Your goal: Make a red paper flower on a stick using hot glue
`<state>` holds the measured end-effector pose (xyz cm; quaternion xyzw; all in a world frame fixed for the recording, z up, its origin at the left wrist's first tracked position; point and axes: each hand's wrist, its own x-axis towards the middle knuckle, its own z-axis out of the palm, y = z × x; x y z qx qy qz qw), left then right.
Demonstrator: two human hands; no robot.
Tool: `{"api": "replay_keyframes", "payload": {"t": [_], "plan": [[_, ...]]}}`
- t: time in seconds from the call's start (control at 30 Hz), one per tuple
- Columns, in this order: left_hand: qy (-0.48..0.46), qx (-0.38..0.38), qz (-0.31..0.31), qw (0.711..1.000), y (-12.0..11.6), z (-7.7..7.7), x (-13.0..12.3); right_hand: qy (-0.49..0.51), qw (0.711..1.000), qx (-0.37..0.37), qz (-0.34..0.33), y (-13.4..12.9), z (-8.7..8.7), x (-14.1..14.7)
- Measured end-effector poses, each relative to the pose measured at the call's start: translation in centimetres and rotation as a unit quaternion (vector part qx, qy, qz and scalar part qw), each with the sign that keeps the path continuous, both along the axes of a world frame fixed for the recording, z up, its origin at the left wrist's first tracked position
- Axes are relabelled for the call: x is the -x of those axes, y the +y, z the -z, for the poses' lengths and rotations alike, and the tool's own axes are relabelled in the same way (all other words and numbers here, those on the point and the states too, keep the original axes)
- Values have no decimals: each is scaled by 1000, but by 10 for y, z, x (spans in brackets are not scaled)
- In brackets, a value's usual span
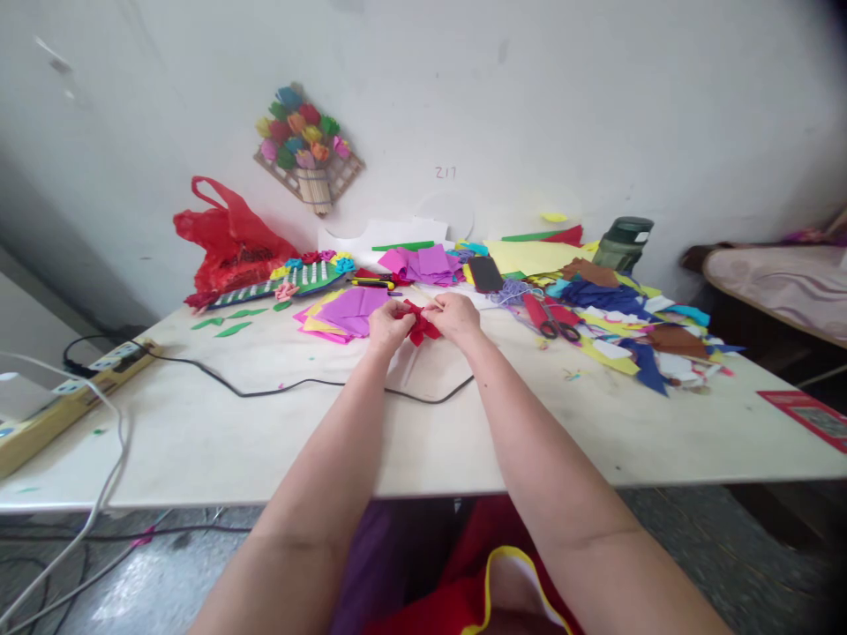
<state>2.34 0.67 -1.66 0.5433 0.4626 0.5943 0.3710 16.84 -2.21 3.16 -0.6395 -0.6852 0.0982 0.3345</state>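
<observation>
Between my two hands is a red paper flower (423,328), its petals spread, held just above the white table (318,441). My left hand (390,324) pinches its left side, and my right hand (455,317) pinches the right side. The fingertips partly cover the flower. Left of my left hand lies a stack of purple, yellow and pink paper sheets (350,313). Behind my hands are more purple paper pieces (423,263) and a yellow-black utility knife (374,282).
A black cable (244,393) crosses the table before my hands. Scissors (550,326), a phone (485,274), paper scraps (615,300) and a green bottle (624,242) lie or stand to the right. On the left are a red bag (231,238), green leaf cutouts (233,329) and a power strip (79,379).
</observation>
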Motion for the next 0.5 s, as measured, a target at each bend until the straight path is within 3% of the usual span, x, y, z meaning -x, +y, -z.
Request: {"api": "replay_keyframes", "payload": {"t": [0.07, 0.27, 0.5], "plan": [[55, -25, -58, 997, -5, -4, -3, -13, 1000, -5, 1, -1, 1, 1], [161, -46, -97, 981, -14, -11, -9, -61, 998, -16, 14, -3, 3, 4], [156, -82, -105, 979, -12, -9, -11, -63, 998, -22, 17, -2, 7, 5]]}}
